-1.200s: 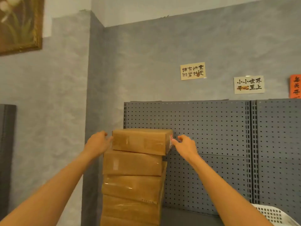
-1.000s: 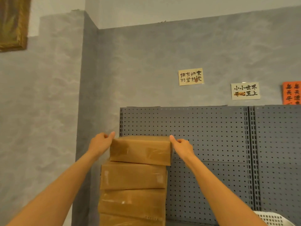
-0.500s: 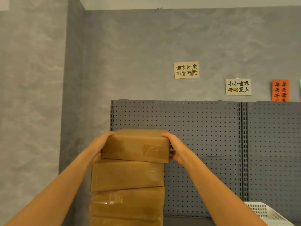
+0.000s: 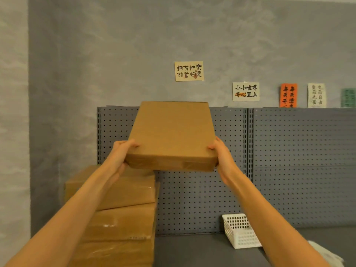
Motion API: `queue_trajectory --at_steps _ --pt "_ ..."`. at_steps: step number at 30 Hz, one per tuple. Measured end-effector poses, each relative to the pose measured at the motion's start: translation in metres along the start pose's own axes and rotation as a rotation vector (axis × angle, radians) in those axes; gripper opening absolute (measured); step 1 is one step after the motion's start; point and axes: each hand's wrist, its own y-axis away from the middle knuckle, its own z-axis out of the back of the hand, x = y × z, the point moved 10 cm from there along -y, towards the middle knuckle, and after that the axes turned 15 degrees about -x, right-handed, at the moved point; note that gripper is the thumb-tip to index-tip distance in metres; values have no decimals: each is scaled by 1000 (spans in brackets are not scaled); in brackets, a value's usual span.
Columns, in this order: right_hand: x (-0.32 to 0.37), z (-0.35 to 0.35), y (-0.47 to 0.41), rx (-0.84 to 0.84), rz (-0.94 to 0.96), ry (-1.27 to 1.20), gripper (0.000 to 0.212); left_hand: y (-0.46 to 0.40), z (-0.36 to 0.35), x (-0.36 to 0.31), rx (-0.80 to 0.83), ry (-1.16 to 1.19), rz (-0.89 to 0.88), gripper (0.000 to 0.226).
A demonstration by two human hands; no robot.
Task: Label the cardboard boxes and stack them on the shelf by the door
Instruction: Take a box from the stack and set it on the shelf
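Top box (image 4: 171,132) now off stack (image 4: 123,214), between both hands.

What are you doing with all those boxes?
A person is holding one flat cardboard box in the air with the left hand and right hand on its sides. It hangs above and to the right of a stack of boxes on the grey shelf. A white basket sits nearby.
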Motion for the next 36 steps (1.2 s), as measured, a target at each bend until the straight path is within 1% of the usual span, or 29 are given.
queue_trajectory --at_steps 2,3,4,5,6,9,11,14,16,19,22,27,29,32,36 --pt "2 32 2 -18 2 -20 42 20 -26 6 15 -14 -15 79" --pt "2 47 3 -28 0 -19 50 31 -39 9 21 -47 -31 80" --pt "0 63 3 -42 -1 -3 53 40 -51 14 29 -84 -43 86" --pt "-3 79 3 -60 -4 17 54 52 -63 19 38 -121 -51 90" --pt "-7 95 2 -79 -12 37 55 63 -74 24 51 -138 -59 89" --pt "-24 139 5 -106 -43 86 55 99 -102 47 67 -170 -53 66" --pt "-39 162 13 -107 -68 102 51 120 -115 67 68 -199 -36 61" --pt "-71 185 30 -83 -126 124 44 142 -120 108 41 -219 37 61" --pt "-98 195 41 -65 -183 144 40 152 -115 138 20 -234 102 59" --pt "-145 204 57 -48 -292 173 39 167 -104 181 -17 -260 210 60" --pt "-186 209 73 -36 -394 198 32 179 -94 219 -27 -292 317 59" --pt "-235 213 93 -25 -506 268 32 193 -77 271 -38 -336 449 60" --pt "-248 211 96 -9 -513 316 32 195 -71 288 -48 -338 488 63" --pt "-255 207 93 2 -468 385 40 192 -63 303 -85 -355 505 62" --pt "-258 197 84 22 -423 376 29 181 -57 305 -115 -317 492 53"
